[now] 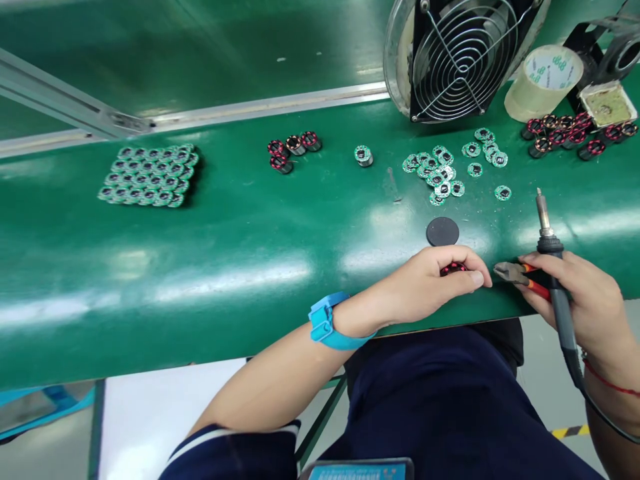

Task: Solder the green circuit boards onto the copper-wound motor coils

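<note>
My left hand (429,283) rests on the front of the green bench mat (240,267), curled around a small red-and-black wound coil (453,269), which is mostly hidden by my fingers. My right hand (573,293) grips a soldering iron (549,245) with its tip pointing up and away. The same hand holds a pair of red-handled pliers (517,275), whose steel jaws point towards my left fingertips, almost touching them. A round black pad (443,231) lies just beyond my left hand. Several round green circuit boards (435,175) lie loose farther back.
A wire-guarded fan (463,60) and a tape roll (544,83) stand at the back, near a soldering sponge tray (607,103). Several coils (575,137) sit back right. A block of stacked boards (150,175) lies left. A blue wrist strap (325,323) circles my left wrist.
</note>
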